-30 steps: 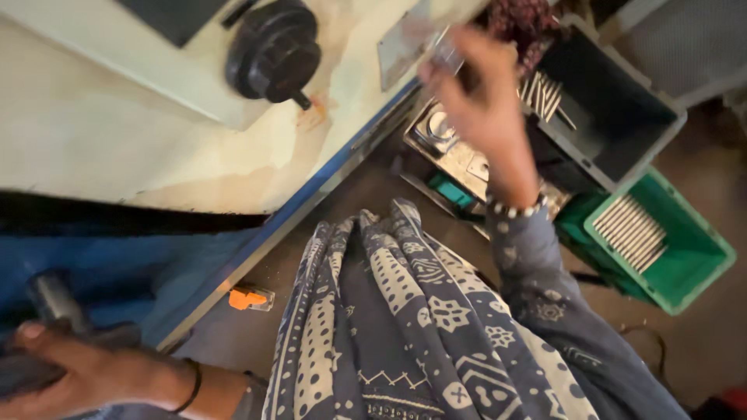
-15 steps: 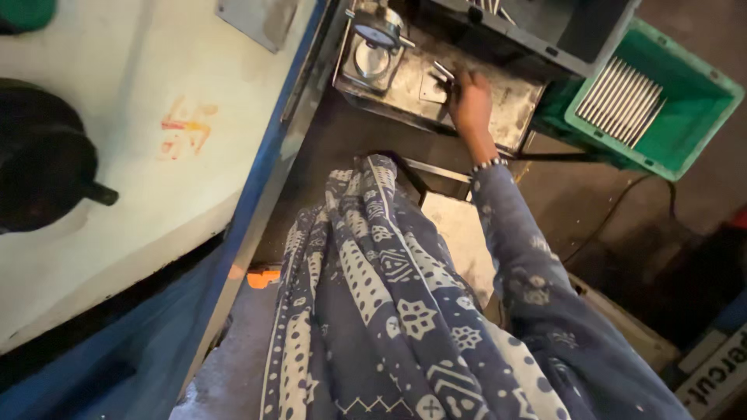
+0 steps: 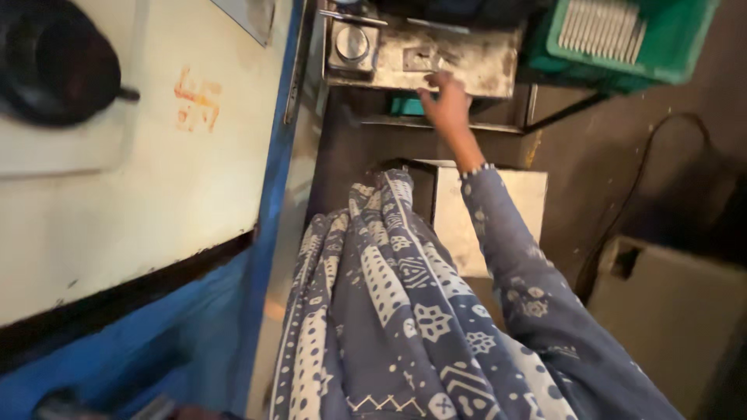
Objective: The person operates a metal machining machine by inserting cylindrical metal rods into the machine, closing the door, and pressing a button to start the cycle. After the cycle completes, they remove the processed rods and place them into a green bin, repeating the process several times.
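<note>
Nearest me, my patterned blue cloth (image 3: 389, 327) drapes down at six o'clock, with the cream machine panel (image 3: 132, 194) off at nine. My left hand is out of view. My right hand (image 3: 445, 105) stretches out toward twelve o'clock, fingers spread loose and gripping nothing, fingertips touching the front edge of the grimy metal tray (image 3: 475, 66). A round metal piece (image 3: 352, 43) sits on the tray at eleven. Farthest off, at one o'clock, the green crate (image 3: 661, 66) holds a row of pale metal strips (image 3: 599, 23).
</note>
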